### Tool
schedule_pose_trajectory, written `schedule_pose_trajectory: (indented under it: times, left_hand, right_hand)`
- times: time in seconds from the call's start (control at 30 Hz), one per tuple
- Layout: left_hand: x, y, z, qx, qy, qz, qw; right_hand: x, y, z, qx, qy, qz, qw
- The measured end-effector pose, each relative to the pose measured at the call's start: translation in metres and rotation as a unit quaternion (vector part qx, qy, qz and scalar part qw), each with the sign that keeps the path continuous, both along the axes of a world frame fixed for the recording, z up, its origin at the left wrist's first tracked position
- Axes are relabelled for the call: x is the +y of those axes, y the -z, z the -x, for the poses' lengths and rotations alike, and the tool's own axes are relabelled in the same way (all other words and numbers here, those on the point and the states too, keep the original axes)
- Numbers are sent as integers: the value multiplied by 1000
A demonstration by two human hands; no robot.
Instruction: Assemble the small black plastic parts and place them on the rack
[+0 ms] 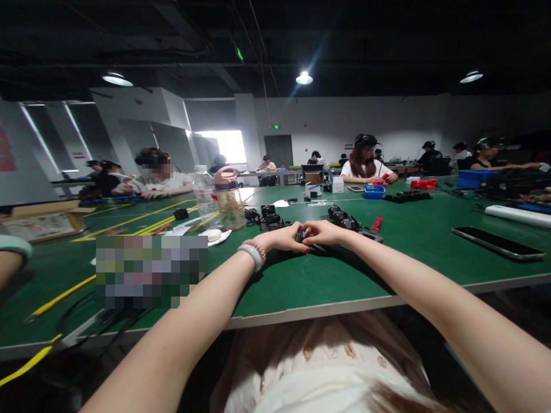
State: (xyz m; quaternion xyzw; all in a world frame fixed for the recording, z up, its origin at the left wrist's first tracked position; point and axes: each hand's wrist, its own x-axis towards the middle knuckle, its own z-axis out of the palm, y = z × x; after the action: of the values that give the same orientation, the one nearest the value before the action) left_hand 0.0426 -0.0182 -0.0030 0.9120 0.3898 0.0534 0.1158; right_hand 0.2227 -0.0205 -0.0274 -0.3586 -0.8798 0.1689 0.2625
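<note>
Both my arms reach out over the green table (301, 287). My left hand (284, 238), with a bead bracelet and a pale bangle on the wrist, and my right hand (323, 232) meet at the middle of the table. Together they are closed round a small black part (300, 235) that rests on or just above the table. Most of the part is hidden by my fingers. Just beyond my hands lie more black parts (343, 218) and a red-handled tool (376, 225).
A pink-lidded water bottle (229, 198) and a clear bottle stand left of my hands, with a white dish (215, 236) beside them. A phone (497, 242) lies at the right. Yellow strips and cables lie at the left. Other people sit at the far tables.
</note>
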Motion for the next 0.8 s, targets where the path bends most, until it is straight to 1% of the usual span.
schedule_pose_trajectory:
  times: [0.47,0.8]
  left_hand:
    - [-1,-1,-2,-5,-25,14,1000]
    - [-1,-1,-1,12,-9,0,1000]
  right_hand:
    - [1,0,-1,16,-12,4,1000]
    - [4,1,-1,6,-21,-9,1000]
